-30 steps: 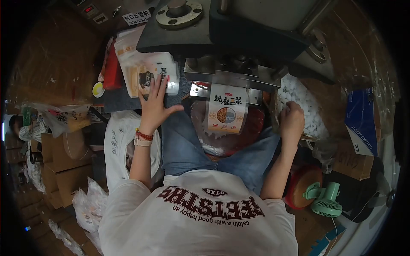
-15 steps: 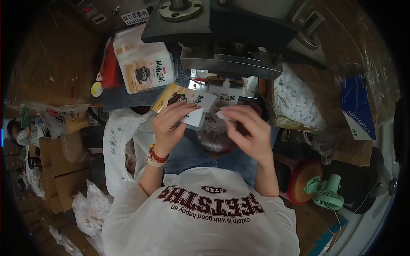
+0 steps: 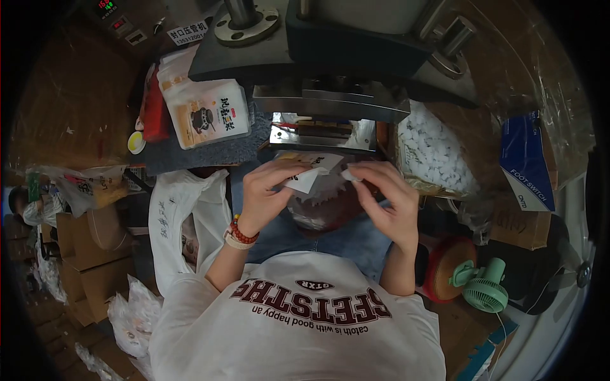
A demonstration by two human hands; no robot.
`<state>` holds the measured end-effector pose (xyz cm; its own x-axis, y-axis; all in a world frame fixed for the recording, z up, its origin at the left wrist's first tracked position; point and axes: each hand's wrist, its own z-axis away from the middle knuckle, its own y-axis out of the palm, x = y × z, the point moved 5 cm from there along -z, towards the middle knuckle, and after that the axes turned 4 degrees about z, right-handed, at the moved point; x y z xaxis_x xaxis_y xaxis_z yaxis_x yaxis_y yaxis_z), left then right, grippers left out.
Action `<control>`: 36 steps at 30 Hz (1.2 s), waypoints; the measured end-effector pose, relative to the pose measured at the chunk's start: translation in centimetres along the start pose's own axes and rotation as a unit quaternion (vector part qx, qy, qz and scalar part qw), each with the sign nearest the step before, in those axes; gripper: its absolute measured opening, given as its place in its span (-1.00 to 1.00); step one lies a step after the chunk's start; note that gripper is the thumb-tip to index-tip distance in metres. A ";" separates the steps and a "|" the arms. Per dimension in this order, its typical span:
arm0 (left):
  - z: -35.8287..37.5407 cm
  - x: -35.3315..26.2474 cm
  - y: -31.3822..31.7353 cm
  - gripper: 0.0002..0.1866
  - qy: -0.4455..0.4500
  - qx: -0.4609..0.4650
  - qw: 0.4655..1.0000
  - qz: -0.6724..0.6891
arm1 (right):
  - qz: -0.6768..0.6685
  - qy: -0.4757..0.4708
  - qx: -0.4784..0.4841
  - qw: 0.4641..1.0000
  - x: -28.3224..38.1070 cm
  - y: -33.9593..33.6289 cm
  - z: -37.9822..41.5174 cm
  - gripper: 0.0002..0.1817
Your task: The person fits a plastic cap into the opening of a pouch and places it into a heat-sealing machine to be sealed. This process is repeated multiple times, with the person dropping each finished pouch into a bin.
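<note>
My left hand [image 3: 270, 190] is closed on a printed plastic pouch [image 3: 307, 181], which is tilted with a white corner toward me. My right hand [image 3: 386, 197] pinches a small white plastic piece [image 3: 347, 175] between thumb and fingertips, just right of the pouch and apart from it. Its exact shape is too small to tell. Beyond both hands stands a press-like machine [image 3: 330, 101] with a shiny metal bar. Under the hands, a clear plastic bag [image 3: 321, 206] lies at my lap, its contents blurred.
A stack of printed pouches [image 3: 210, 117] lies on a grey mat [image 3: 235, 149] at the left. At the right stands a box of small white plastic pieces [image 3: 435, 152], beside a blue foot-switch box [image 3: 527, 165]. A green fan [image 3: 488, 286] sits lower right. A white bag [image 3: 166, 222] hangs at left.
The pouch in my left hand has turned steeper, showing less of its print. Another pouch at the machine's bar is no longer seen there. The view has shifted slightly.
</note>
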<state>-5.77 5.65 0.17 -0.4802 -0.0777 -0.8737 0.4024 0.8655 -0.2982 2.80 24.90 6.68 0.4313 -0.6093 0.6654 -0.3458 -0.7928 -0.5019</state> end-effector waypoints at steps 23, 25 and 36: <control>-0.7 -0.3 1.7 -0.81 -0.037 0.025 0.999 0.006 | -0.096 0.050 0.004 0.994 -2.1 1.9 -0.7 -0.64; -0.3 2.2 3.1 -0.86 -0.178 0.027 0.981 0.072 | -0.071 0.114 -0.003 0.991 -2.9 1.8 -0.3 -0.61; -3.4 5.6 5.1 -0.75 -0.368 -0.062 0.819 0.436 | 0.409 0.255 -0.017 0.876 -12.2 -3.8 2.0 -0.72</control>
<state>-9.05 11.29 -4.96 0.5666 0.3595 -0.7415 0.2368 0.7909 0.5643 0.50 35.31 -0.57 -0.3971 -0.8814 0.2559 -0.3939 -0.0882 -0.9149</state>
